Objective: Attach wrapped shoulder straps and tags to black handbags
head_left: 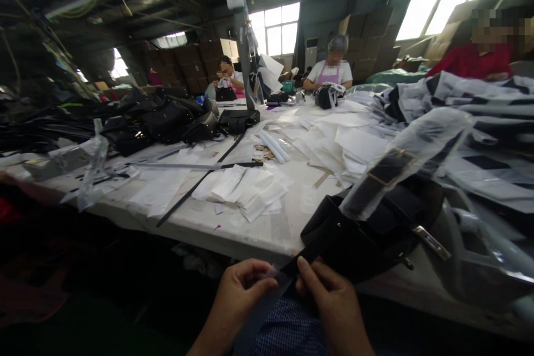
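Note:
A black handbag lies at the table's near edge, its handle wrapped in clear plastic and showing a buckle. From the bag a black strap runs down toward my lap. My right hand pinches this strap between thumb and fingers. Just left of it, my left hand is closed in a pinch on a translucent plastic sleeve, which hangs below the fingers. The strap's end meets the plastic between my two hands; whether it is inside cannot be made out.
White paper sheets and loose black straps lie on the table. Black bags are piled at left, beyond a plastic-wrapped piece. Wrapped material is heaped at right. Co-workers sit across the table, near a post.

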`<action>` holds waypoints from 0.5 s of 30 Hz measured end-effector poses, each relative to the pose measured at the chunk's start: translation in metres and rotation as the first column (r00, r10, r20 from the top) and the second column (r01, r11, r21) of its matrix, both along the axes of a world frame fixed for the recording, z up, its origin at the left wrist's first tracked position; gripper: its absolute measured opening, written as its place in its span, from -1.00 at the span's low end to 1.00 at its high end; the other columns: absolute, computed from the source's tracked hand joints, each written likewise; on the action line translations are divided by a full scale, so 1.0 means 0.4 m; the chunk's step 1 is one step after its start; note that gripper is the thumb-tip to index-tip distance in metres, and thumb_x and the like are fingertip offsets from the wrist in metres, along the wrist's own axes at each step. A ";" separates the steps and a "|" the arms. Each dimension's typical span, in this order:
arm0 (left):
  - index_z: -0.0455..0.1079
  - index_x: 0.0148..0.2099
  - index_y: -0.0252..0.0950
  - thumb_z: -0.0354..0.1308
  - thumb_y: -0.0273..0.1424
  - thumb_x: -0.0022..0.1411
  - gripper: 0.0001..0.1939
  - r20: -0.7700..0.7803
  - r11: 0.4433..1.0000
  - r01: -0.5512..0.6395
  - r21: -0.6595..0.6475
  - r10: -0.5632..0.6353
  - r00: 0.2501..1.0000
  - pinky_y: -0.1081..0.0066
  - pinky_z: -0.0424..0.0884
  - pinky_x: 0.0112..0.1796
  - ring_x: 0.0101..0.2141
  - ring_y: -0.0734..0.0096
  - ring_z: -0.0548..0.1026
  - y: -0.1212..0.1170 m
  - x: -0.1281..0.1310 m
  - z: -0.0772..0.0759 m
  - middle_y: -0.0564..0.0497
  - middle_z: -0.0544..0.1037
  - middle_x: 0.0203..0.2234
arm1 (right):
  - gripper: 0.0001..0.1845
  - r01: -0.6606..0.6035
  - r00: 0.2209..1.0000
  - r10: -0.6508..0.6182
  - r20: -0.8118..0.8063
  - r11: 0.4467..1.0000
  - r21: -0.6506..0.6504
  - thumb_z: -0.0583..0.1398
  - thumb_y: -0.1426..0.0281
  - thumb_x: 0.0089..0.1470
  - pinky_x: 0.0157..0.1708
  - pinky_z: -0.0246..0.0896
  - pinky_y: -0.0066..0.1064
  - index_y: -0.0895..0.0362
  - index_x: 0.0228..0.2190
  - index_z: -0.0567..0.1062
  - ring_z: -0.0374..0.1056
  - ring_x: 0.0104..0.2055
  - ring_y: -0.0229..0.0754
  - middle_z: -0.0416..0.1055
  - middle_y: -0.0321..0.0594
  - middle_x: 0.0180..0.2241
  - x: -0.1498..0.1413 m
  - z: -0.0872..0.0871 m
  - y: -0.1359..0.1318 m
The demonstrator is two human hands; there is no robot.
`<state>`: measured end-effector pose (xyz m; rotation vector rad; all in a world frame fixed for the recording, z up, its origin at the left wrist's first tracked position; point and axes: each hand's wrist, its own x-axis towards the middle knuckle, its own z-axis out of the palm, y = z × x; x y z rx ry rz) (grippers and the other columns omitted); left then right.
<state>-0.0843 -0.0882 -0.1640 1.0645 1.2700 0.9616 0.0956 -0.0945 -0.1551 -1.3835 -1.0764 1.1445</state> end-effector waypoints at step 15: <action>0.62 -0.27 -0.33 0.30 -0.22 0.14 -0.73 -0.044 0.932 0.225 0.284 -0.222 0.974 0.36 0.43 -0.20 -0.27 0.19 0.57 0.174 0.169 0.096 -0.10 0.66 -0.36 | -0.29 0.109 0.988 -0.110 0.112 0.994 0.016 0.24 -0.09 0.00 -0.45 0.34 -0.36 0.23 -0.05 0.58 0.44 -0.53 -0.07 0.53 -0.18 -0.60 0.053 0.004 -0.004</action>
